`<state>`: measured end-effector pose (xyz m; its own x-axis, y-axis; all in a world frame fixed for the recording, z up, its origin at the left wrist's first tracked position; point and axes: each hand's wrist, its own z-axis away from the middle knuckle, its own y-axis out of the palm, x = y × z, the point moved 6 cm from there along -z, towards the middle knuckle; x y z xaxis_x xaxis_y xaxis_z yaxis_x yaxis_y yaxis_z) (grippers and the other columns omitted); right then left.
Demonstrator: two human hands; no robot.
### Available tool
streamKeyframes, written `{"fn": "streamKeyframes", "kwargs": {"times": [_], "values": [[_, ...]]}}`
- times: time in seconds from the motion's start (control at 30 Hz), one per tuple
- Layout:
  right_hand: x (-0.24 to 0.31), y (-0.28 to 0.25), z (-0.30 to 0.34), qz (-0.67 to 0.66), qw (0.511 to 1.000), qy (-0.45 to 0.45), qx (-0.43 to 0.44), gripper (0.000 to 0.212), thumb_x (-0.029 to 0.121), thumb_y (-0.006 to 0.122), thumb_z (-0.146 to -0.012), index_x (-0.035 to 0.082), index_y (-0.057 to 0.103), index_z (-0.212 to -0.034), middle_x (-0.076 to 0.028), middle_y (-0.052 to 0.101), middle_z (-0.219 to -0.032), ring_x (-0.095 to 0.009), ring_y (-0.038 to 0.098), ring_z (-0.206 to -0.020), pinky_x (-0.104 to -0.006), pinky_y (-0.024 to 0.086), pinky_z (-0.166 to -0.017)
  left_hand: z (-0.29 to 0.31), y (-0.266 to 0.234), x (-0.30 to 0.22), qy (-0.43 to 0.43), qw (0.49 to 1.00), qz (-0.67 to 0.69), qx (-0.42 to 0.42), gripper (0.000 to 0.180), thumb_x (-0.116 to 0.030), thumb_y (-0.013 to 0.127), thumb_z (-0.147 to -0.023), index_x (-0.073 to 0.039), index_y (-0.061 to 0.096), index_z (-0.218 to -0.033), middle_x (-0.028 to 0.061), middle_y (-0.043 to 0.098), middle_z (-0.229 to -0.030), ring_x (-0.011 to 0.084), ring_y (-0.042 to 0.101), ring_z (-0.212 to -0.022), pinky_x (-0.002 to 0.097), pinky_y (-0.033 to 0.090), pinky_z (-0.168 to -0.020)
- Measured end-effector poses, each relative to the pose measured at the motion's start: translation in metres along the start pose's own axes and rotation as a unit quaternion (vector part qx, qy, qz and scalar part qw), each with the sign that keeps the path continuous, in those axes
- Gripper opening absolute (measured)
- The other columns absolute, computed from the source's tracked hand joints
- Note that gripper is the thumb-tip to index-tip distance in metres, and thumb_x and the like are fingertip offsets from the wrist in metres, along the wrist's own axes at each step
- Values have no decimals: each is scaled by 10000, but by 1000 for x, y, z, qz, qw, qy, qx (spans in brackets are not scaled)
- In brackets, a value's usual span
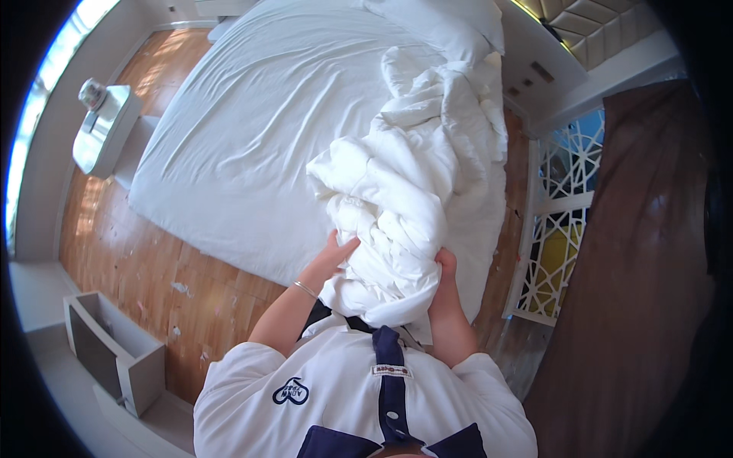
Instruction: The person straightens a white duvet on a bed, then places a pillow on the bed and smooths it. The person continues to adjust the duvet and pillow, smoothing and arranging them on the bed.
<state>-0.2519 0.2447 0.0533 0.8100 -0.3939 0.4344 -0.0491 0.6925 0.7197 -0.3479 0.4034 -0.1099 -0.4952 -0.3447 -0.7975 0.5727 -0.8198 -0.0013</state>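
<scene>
A bunched white duvet (pixel 397 175) lies in thick folds along the right side of the bed, its near end gathered against my body. At the left edge of this bundle is my left hand (pixel 340 250), the thumb showing over the cloth and the other fingers partly hidden in the folds. My right hand (pixel 446 263) holds the opposite edge, its fingertips tucked behind the fabric. Beneath the duvet, a wrinkled white sheet (pixel 229 145) covers the mattress.
A white pillow (pixel 435 27) rests at the far right. To the left stands a small glossy table (pixel 107 130); an open drawer unit (pixel 114 351) is at the lower left. A white lattice screen (pixel 553 229) and brown curtain (pixel 618 275) are on the right. Scraps litter the wooden floor (pixel 206 282).
</scene>
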Motion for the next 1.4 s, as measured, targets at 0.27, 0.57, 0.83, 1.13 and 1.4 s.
{"fn": "streamKeyframes", "kwargs": {"times": [0.27, 0.57, 0.83, 1.13, 1.4], "values": [[13, -82, 11, 321, 936, -44, -139, 464, -9, 448, -641, -55, 558, -1090, -148, 627, -974, -232, 612, -850, -309, 476, -779, -9, 23, -62, -174, 894, 405, 82, 413, -260, 459, -766, 17, 560, -1055, 151, 623, -997, 287, 612, -899, 395, 486, -828], [32, -69, -25, 564, 798, -165, -135, 531, 193, 588, -853, 22, 371, -1306, -142, 542, -1144, -169, 527, -1009, -293, 425, -845, 116, -81, -193, 172, 950, 243, 94, 328, 39, 538, -717, 13, 582, -1042, 85, 631, -890, 172, 621, -774, 297, 514, -675], [-50, 4, -106, 755, 646, -105, 44, 778, 362, 671, -774, -18, 311, -1349, -149, 570, -1141, -191, 581, -972, -314, 458, -833, 189, 7, -102, 146, 894, -174, 385, 314, 12, 618, -737, 3, 589, -1050, 32, 627, -948, 99, 520, -894, 269, 436, -804], [-155, -30, -95, 277, 907, 285, 138, 363, 133, 597, -761, -24, 554, -1086, -145, 617, -975, -226, 619, -876, -349, 512, -747, 229, -171, -40, 153, 915, 264, -265, 276, -6, 486, -724, 9, 581, -983, 33, 608, -864, 103, 566, -740, 235, 445, -659], [-85, 17, -39, 282, 878, 248, 297, 356, 19, 560, -682, 8, 599, -1035, -61, 621, -963, -168, 577, -925, -305, 441, -841, 226, -231, -20, 68, 939, 82, -328, 267, -110, 487, -783, 21, 583, -995, 78, 626, -878, 152, 593, -760, 269, 460, -668]]}}
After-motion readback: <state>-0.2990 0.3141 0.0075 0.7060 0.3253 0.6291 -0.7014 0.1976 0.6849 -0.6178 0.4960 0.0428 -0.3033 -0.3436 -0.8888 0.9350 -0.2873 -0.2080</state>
